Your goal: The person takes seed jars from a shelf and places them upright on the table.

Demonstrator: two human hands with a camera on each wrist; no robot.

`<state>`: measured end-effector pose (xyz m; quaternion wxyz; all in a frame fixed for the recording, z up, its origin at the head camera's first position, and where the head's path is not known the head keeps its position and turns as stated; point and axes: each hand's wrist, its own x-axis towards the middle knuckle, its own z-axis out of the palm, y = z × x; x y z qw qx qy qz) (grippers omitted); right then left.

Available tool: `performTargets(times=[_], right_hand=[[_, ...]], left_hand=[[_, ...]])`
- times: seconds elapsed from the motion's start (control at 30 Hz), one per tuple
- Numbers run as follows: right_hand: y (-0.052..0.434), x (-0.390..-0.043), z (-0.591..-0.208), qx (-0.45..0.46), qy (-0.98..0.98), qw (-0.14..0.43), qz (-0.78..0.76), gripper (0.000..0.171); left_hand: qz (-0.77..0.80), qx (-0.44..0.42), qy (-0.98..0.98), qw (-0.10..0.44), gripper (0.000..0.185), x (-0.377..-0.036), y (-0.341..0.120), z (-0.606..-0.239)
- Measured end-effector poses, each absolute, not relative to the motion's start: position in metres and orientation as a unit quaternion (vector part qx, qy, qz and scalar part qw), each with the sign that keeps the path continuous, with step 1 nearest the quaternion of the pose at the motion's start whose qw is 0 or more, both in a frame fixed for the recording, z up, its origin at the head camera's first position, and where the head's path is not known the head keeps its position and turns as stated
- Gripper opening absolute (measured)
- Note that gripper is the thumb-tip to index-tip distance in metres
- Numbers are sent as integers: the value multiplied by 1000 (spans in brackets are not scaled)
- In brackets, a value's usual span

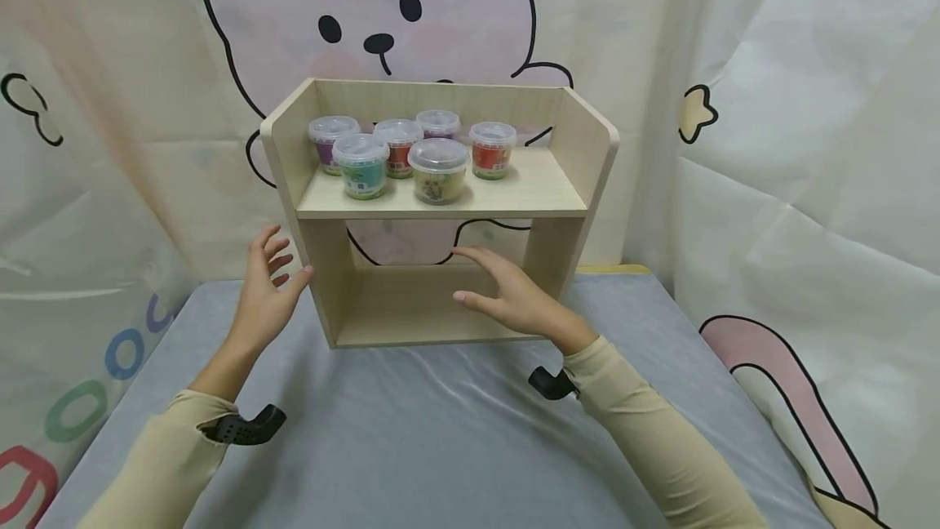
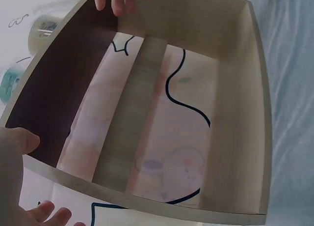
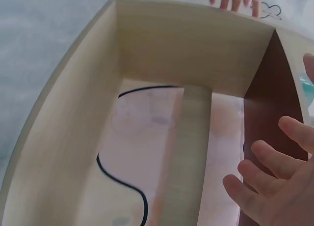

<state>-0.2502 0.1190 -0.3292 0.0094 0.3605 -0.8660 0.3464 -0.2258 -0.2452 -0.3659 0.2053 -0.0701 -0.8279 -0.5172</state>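
A light wooden shelf unit (image 1: 543, 186) stands on the grey table (image 1: 411, 439). Its upper shelf carries several small lidded cups, among them a teal one (image 1: 361, 166), a yellow one (image 1: 438, 171) and a red one (image 1: 492, 150). My left hand (image 1: 268, 284) is open beside the unit's left side panel, with the thumb tip at the panel. My right hand (image 1: 507, 292) is open with spread fingers in front of the lower compartment (image 1: 411, 304), which holds nothing. The left wrist view shows my left thumb (image 2: 22, 141) against the panel edge. The right wrist view shows my right fingers (image 3: 274, 186) at the compartment's mouth.
A cloth backdrop with a cartoon bear (image 1: 382, 31) hangs behind the shelf, and white sheeting (image 1: 808, 145) closes the right side. The table's grey cover stretches from the shelf towards me. Black wrist mounts (image 1: 246, 427) sit on both beige sleeves.
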Motion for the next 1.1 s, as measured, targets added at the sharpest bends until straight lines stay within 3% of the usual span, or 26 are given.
performTargets(times=[0.27,0.57,0.83,1.1], right_hand=[[104,-252,-311,375,-839,-6,393,63],[81,-251,-283,407,-789,-28,460,58],[52,-251,-265,397,-748,-50,529,57],[19,-261,-248,369,-721,-11,586,62]], left_hand=[[-536,-112,-822,159,87,-244,-247,-357],[-517,-157,-824,169,89,-256,-246,-360],[-443,-108,-871,183,92,-257,-245,-365],[-387,-89,-897,196,88,-255,-243,-365]])
